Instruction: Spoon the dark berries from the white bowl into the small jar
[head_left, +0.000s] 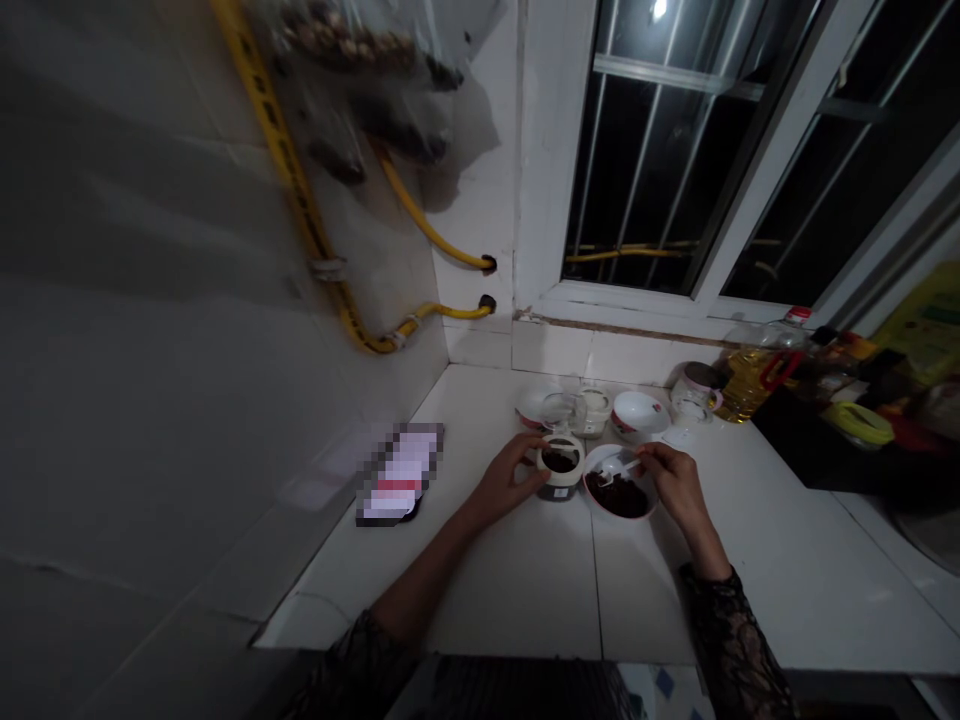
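- Nearest the lens are black lace sleeves [739,650] at the bottom edge, with both forearms reaching out over the white tiled table [525,590].
- The left hand [510,475] is curled round the side of a small open jar [561,467], gripping it upright on the table. There's something dark inside.
- The right hand [675,480] is pinched closed on a white spoon [619,466], whose tip sits over a white bowl [589,472] of dark stuff, just right of the jar.
- My read is that it's mid-scoop between jar and bowl. Honestly can't tell which way it's going.
- Any next move needs the jar kept pinned and the spoon level, since the two rims sit so close together.
- Behind them are a few more white bowls [640,413] and an oil bottle [750,375] by the window.
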